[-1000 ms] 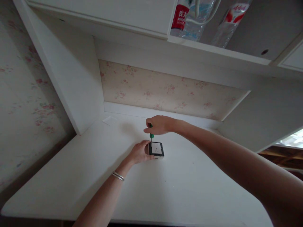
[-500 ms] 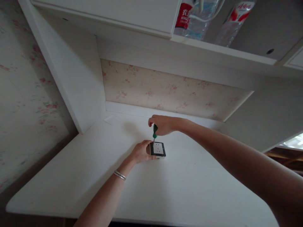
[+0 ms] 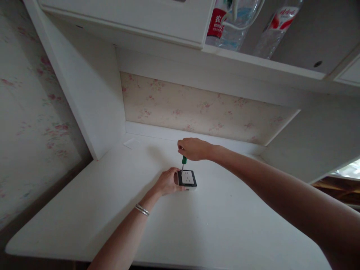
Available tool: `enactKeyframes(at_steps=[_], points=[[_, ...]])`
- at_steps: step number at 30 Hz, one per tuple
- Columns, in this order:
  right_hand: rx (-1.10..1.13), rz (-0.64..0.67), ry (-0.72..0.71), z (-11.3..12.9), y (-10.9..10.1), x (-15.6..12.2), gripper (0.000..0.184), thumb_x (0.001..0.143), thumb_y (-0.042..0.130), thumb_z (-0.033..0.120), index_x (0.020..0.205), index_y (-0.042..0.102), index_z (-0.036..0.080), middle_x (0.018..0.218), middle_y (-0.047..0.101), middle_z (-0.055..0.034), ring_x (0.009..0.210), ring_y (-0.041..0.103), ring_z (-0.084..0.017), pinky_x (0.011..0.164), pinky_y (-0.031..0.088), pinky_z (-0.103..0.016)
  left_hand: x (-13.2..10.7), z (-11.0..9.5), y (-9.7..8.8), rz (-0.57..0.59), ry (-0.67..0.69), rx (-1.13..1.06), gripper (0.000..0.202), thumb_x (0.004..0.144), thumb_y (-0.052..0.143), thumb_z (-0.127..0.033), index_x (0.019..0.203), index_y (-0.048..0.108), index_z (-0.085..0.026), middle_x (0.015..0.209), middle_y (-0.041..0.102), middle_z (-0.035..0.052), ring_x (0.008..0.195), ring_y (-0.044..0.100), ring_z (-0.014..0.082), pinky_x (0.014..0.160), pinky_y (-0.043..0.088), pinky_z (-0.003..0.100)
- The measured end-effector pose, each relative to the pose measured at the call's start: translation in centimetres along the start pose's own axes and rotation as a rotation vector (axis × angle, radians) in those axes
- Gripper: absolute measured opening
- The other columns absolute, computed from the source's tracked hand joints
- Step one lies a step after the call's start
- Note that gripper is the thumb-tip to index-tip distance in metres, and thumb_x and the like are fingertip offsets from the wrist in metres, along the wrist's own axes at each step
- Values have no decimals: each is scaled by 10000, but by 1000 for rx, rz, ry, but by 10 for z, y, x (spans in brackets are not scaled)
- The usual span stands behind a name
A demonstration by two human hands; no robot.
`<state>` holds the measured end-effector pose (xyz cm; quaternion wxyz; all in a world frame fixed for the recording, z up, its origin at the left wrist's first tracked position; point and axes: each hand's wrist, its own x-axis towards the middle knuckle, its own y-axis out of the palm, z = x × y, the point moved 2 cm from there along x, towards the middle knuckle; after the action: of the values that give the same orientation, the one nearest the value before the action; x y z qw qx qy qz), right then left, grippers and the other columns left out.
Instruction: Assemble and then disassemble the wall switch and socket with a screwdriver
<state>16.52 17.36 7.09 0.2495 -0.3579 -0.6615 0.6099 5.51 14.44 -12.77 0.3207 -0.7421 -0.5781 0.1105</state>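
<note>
A small square wall socket [image 3: 187,178], white-faced with a dark frame, lies on the white desk [image 3: 219,225]. My left hand [image 3: 167,181] grips its left side, fingers curled around the edge. My right hand [image 3: 194,149] is closed around the handle of a green screwdriver [image 3: 183,161], held upright with its tip down on the socket's left edge. A silver bangle sits on my left wrist.
A white side panel [image 3: 92,97] rises at the left and floral wallpaper covers the back. A small white piece [image 3: 131,142] lies in the desk's back left corner. Water bottles [image 3: 233,22] stand on the shelf overhead. The desk's front edge runs along the bottom.
My right hand has turned slightly on the screwdriver and shifted a little to the right. The left hand and socket stay put. The camera view drifted slightly.
</note>
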Motion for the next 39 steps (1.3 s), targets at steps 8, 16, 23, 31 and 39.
enactKeyframes(at_steps=[8, 16, 23, 31, 39], points=[[26, 14, 31, 2, 0, 1, 331, 863, 439, 399, 1089, 570, 196, 976, 658, -109, 878, 606, -241, 642, 405, -287, 3, 8, 5, -26, 15, -5, 768, 482, 811, -495, 1123, 522, -187, 1172, 566, 79, 1021, 576, 254, 889, 454, 345], [29, 22, 1, 7, -2, -1, 291, 819, 495, 368, 1021, 603, 189, 1005, 658, -114, 859, 608, -241, 636, 412, -291, 3, 7, 5, -4, 34, 7, 780, 475, 828, -469, 1152, 532, -220, 1180, 532, 70, 1039, 560, 248, 918, 438, 333], [55, -16, -37, 7, 1, -3, 360, 753, 574, 328, 1094, 567, 212, 1108, 618, -97, 823, 608, -217, 594, 392, -274, 4, 10, 6, -30, 93, 43, 758, 465, 831, -484, 1108, 545, -201, 1140, 536, 59, 995, 557, 231, 880, 443, 330], [176, -266, -51, 9, -3, -10, 193, 737, 540, 205, 917, 609, 194, 956, 660, -57, 808, 592, -187, 640, 374, -260, 5, 14, 8, -21, 50, -11, 749, 450, 835, -483, 1075, 548, -188, 1098, 543, 55, 894, 574, 204, 785, 464, 304], [1312, -760, 459, -61, 47, -56, 170, 756, 583, 286, 852, 624, 151, 701, 656, -31, 418, 521, -103, 388, 388, -230, 4, 17, 9, -1, 3, -110, 795, 424, 842, -486, 1097, 549, -180, 1126, 521, 59, 857, 574, 178, 768, 472, 287]])
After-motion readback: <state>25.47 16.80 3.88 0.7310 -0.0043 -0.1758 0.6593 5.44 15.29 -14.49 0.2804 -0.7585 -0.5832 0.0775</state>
